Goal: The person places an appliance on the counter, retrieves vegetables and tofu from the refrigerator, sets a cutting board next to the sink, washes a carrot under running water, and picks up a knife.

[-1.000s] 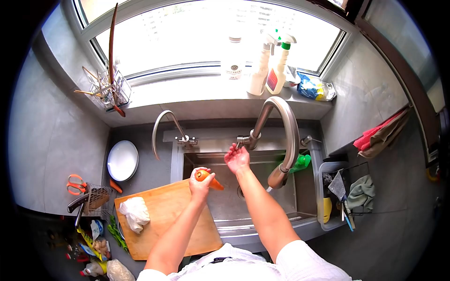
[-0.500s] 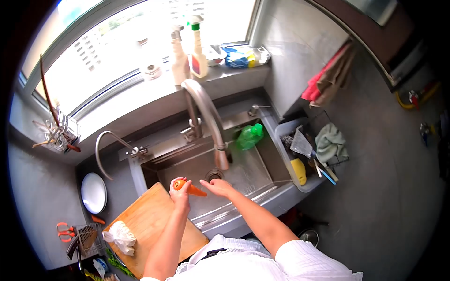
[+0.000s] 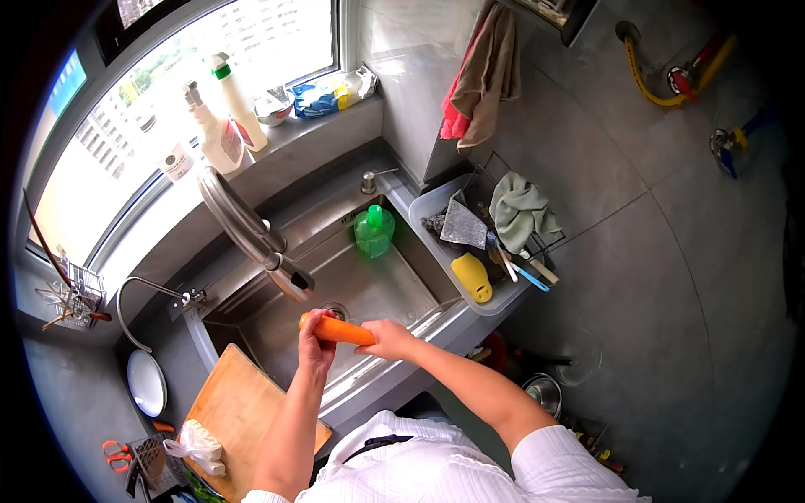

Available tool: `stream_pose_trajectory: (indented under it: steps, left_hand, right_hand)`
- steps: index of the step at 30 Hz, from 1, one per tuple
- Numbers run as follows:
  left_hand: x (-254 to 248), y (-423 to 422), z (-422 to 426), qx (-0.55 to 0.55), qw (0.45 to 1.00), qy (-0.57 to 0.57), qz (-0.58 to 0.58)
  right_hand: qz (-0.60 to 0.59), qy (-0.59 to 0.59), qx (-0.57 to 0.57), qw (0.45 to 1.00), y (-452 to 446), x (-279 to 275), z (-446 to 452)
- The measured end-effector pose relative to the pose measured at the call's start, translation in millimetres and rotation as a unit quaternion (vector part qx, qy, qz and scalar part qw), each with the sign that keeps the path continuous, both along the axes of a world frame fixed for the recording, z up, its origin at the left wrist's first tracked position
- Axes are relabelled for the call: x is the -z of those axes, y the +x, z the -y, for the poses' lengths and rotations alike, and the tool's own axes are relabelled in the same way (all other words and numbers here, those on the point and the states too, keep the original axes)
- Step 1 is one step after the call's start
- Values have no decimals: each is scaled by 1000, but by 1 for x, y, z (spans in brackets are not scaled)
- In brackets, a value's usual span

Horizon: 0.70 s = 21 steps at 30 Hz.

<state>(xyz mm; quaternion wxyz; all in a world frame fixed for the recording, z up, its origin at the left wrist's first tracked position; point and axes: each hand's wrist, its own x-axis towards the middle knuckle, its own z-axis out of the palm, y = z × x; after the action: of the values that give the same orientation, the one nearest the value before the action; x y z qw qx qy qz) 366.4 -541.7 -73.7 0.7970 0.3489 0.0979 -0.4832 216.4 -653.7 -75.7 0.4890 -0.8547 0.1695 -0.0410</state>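
Note:
An orange carrot (image 3: 342, 331) is held level over the near edge of the steel sink (image 3: 394, 289). My left hand (image 3: 314, 345) wraps round its left end, thumb on top. At the other end, my right hand (image 3: 389, 340) is closed on the carrot, its fingertips partly hidden. Just beyond the carrot are the faucet spout (image 3: 293, 279) and the sink drain (image 3: 336, 310). A wooden cutting board (image 3: 251, 411) lies to the left of my left forearm, with a white plastic bag (image 3: 201, 446) on it.
A green bottle (image 3: 374, 230) stands in the sink's far right corner. To the right, a grey tray (image 3: 482, 308) holds a yellow scrubber (image 3: 472, 278), brushes and a cloth (image 3: 521, 210). Spray bottles (image 3: 216, 134) line the sill. A white plate (image 3: 148, 383) leans at the left.
My right hand has moved in from beside the carrot and closed on its end. The carrot has turned from slanting down to nearly level. The camera view has shifted to the right.

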Motion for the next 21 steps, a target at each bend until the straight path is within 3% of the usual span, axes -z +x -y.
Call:
stream_pose_trajectory:
  steps: [1,2,3,4,7,8,9,10,11,12,15,16,17,19,21]
  left_hand:
    - [-7,-2,2,4,1000,-22,-9]
    - [-15,-2,0,5,999,-43,-18]
    - [-25,-2,1,6,998,-64,-26]
    - [-25,-1,1,-2,995,-103,-12]
    - [-24,4,4,-40,990,-133,-30]
    - [-23,6,6,-74,993,-89,-28]
    - [-16,9,6,-103,993,-45,-34]
    - [-7,11,4,-129,992,6,-7]
    - [1,14,3,-155,986,56,18]
    - [12,15,1,-164,982,79,49]
    - [31,19,-18,-167,968,155,108]
    - [11,15,-24,-148,967,189,89]
    - [-11,14,-31,-132,964,221,68]
    - [-14,18,-48,-94,963,243,70]
    - [-25,14,-54,-109,950,282,72]
  right_hand:
    - [54,37,-25,998,-1,5,3]
    - [-35,207,-63,976,-4,10,9]
    - [-123,368,-100,916,-1,-9,19]
    - [-209,513,-134,822,2,-22,24]
    - [-241,605,-115,750,7,-30,26]
    - [-255,514,-112,811,14,-33,33]
    - [-161,350,-94,918,15,-20,29]
    - [-56,171,-72,981,13,2,23]
    - [56,-15,-47,997,15,14,19]
    - [-121,-134,-19,983,16,-45,16]
    - [-98,-168,-41,980,20,-55,16]
    - [-49,-149,-68,985,20,-52,19]
    - [-98,-26,-105,989,24,-47,23]
    - [-213,208,-179,938,33,-32,36]
    - [-303,180,-139,926,29,19,47]
